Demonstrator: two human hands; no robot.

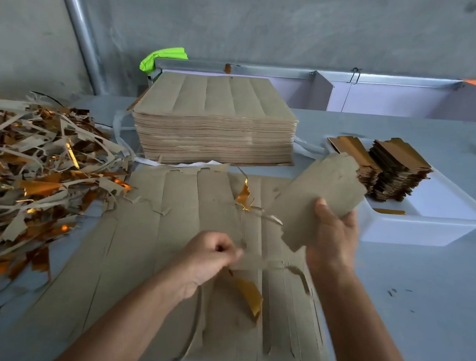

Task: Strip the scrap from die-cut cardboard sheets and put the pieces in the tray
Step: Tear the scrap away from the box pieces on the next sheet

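- Two hands work over a flat cardboard sheet (146, 247) that lies on the desk (421, 294), right under them.
- The left hand (210, 259) is curled tight and pinches a thin scrap strip (256, 263). The strip runs across toward the right hand, and a gold bit hangs just below it.
- The right hand (333, 236) is lifted off the sheet and grips a bunch of cut pieces (319, 199) by their lower edge. The bunch tilts up and away from the hand.
- The white tray (432, 224) sits just past the right hand. Two piles of cut pieces (397, 170) stand in its far part, and one small gold bit lies on its floor.
- A tall stack of sheets (216, 127) stands beyond both hands.
- A big scrap heap (32, 170) of grey and gold strips lies far out from the left hand.
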